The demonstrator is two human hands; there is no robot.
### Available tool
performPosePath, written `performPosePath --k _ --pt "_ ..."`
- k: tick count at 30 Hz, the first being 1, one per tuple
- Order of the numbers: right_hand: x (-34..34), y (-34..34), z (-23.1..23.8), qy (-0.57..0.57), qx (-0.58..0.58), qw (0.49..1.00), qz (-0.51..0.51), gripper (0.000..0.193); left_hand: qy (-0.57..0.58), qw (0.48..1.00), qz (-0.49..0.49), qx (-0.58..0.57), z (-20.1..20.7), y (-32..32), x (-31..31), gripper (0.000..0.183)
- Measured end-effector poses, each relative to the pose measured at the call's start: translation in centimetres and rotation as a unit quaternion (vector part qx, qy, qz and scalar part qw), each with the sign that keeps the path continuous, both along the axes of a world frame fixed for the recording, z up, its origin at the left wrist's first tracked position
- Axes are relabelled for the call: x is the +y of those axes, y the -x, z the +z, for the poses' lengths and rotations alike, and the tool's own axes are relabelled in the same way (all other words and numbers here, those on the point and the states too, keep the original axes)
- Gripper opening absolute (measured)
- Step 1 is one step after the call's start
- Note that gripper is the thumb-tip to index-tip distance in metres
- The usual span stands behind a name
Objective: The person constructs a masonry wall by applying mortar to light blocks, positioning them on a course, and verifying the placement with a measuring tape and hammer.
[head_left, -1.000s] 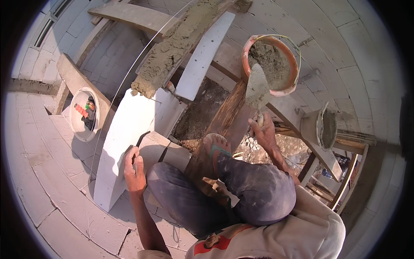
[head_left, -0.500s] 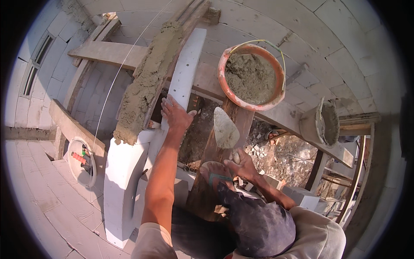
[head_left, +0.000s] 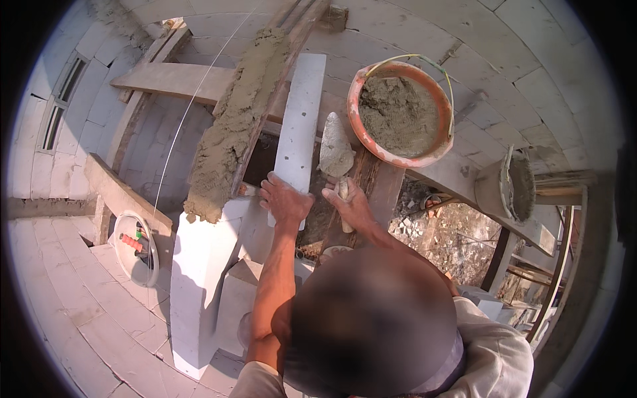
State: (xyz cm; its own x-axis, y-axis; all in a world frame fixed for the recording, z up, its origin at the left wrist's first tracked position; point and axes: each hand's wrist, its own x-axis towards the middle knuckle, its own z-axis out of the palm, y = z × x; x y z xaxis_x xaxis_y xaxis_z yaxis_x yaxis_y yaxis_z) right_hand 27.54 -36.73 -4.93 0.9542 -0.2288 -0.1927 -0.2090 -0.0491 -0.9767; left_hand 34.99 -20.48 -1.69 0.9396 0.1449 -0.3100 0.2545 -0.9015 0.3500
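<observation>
A long pale lightweight block (head_left: 302, 123) with small dark spots lies at a slant beside a timber-edged strip of wet mortar (head_left: 239, 126). My left hand (head_left: 288, 201) grips its near end, with the fingers over the left side and the thumb on the right. Close by on the right, my right hand (head_left: 352, 205) is closed round the handle of a trowel (head_left: 337, 147). A lump of mortar sits on the trowel's blade, which points away from me beside the block.
An orange bucket (head_left: 355, 126) of mortar stands on planks at the far right. Further right is a mortar-stained bucket (head_left: 491, 192). A taut string (head_left: 182, 126) crosses left of the mortar. A white block (head_left: 199, 285) stands below it. At left, a round pale container (head_left: 151, 262) holds tools.
My right hand has carried the trowel away from me and left, close to the block. The block has shifted slightly right, away from the mortar strip. My left hand stays on it.
</observation>
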Motion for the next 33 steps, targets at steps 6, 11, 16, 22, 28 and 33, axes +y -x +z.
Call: performPosePath --k 6,11,16,22,28,33 --pt "3.1 0.6 1.8 -0.12 0.088 0.988 -0.041 0.053 0.029 0.999 0.017 0.007 5.9 6.1 -0.3 0.108" --pt "1.7 4.6 4.2 -0.166 0.147 0.975 0.003 0.052 0.161 0.978 -0.039 0.126 10.0 7.4 4.3 0.108" --pt "1.5 8.4 10.7 -0.265 0.222 0.938 0.028 0.054 0.513 0.796 0.144 0.287 4.9 3.3 6.4 0.099" --pt "2.2 10.6 10.4 -0.218 0.236 0.945 0.065 0.082 0.75 0.591 0.17 0.244 -0.4 4.6 3.8 0.073" --pt "-6.2 16.2 13.6 -0.081 0.158 0.984 -0.018 0.039 0.793 0.49 0.131 0.338 6.8 6.1 0.5 0.079" --pt "-22.8 20.5 17.6 0.259 0.127 0.922 -0.26 0.05 0.811 0.473 0.171 0.298 10.8 7.0 1.6 0.079"
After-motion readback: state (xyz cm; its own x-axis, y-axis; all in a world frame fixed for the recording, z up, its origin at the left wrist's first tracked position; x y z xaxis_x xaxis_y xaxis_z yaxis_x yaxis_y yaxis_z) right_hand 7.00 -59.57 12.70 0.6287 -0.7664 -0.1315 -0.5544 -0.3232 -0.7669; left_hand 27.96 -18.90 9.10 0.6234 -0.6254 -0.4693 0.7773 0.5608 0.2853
